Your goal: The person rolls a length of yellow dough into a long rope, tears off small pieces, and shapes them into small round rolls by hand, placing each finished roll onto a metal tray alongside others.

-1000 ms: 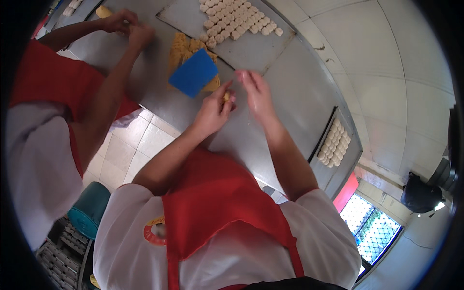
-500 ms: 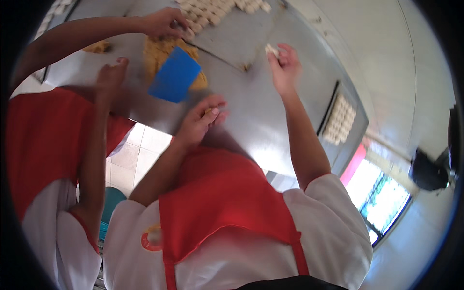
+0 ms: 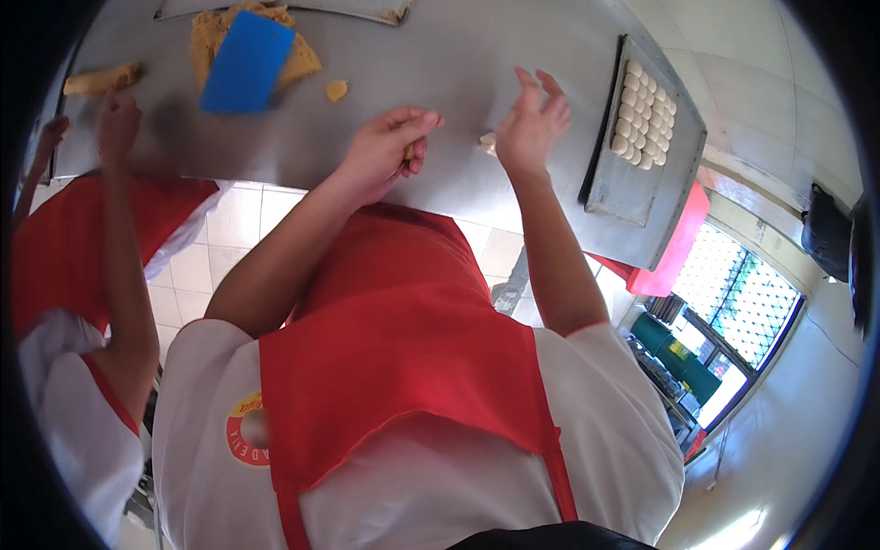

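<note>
My left hand (image 3: 390,151) is closed above the table's near edge, its curled fingers around a small lump of yellow filling (image 3: 410,153) that shows only in part. Just to the right, my right hand (image 3: 533,126) has its fingers stretched apart over the metal table. A small piece of white dough (image 3: 488,143) is beside the palm; whether it touches the hand I cannot tell. Farther off lies a mound of yellow filling (image 3: 301,64), partly covered by a blue flat scraper (image 3: 247,62). A loose bit of filling (image 3: 336,90) sits between that mound and my left hand.
A tray (image 3: 619,203) with rows of white dough balls (image 3: 643,117) stands at the table's right end. On the left, a co-worker's hand (image 3: 118,124) is by a roll of filling (image 3: 101,80). Another metal tray (image 3: 362,11) lies at the far edge.
The view has shifted, so the table contents appear higher and farther left. My right hand has come nearer, its fingers now spread from the dough piece. The co-worker's arm has withdrawn from the mound.
</note>
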Demonstrator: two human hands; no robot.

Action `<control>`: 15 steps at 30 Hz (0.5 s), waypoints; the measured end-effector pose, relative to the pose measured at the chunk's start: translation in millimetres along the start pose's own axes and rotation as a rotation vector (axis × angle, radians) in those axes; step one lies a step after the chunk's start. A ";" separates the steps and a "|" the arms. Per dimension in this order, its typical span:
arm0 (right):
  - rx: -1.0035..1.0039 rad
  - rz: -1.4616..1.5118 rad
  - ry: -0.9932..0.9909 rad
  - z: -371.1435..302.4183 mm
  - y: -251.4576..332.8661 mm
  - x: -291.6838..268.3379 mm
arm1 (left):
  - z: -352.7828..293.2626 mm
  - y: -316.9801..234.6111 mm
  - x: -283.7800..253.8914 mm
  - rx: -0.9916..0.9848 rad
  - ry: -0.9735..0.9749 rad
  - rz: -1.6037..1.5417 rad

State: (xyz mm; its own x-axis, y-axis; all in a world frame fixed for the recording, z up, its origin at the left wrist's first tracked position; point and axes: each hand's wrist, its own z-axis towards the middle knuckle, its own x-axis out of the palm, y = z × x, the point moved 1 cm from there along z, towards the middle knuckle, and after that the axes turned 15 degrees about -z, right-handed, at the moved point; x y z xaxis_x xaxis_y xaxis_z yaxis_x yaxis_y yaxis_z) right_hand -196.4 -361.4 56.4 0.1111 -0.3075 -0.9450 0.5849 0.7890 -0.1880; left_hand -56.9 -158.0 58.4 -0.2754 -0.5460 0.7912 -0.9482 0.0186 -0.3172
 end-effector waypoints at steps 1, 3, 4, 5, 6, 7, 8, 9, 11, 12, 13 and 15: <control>-0.014 -0.143 0.005 -3.3 3.2 9.5 | 6.7 6.8 -1.7 -0.007 0.087 0.023; 0.021 -0.052 -0.023 -21.6 1.4 26.1 | 19.1 24.6 5.4 0.017 -0.058 0.042; 0.034 -0.006 -0.044 -27.7 -1.1 28.8 | 23.7 32.7 14.6 0.036 -0.128 0.051; 0.087 0.189 -0.006 -39.4 -7.6 28.0 | 25.7 44.2 25.1 0.058 -0.151 0.014; 0.124 0.389 0.019 -45.4 -11.1 21.3 | 30.8 52.4 34.6 0.100 -0.170 -0.024; 0.154 0.590 0.038 -45.9 -16.4 14.5 | 39.9 55.4 47.5 0.149 -0.183 -0.058; 0.094 0.680 0.043 -52.8 -15.3 -4.8 | 41.2 62.9 58.4 0.171 -0.166 -0.088; 0.045 0.767 0.057 -59.8 -11.8 -35.6 | 38.0 67.9 65.5 0.120 -0.099 -0.090; 0.108 0.921 0.023 -60.9 -22.0 -48.5 | 42.6 66.2 86.4 0.019 0.069 -0.068; 0.213 0.995 -0.005 -61.4 -29.4 -46.7 | 48.6 72.1 87.9 0.078 0.088 -0.051; 0.315 1.073 -0.030 -59.7 -34.0 -48.3 | 60.4 72.0 81.2 0.243 0.085 0.271; 0.248 0.851 -0.012 -64.9 -40.1 -34.3 | 81.4 65.4 63.5 0.556 0.083 0.916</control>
State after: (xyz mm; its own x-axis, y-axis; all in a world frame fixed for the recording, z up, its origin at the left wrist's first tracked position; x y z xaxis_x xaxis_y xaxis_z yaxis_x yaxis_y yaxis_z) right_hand -275.8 -347.9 79.0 0.5954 0.3243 -0.7351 0.4573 0.6155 0.6419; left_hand -123.5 -259.6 45.4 -0.8744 -0.4590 0.1574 -0.1755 -0.0033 -0.9845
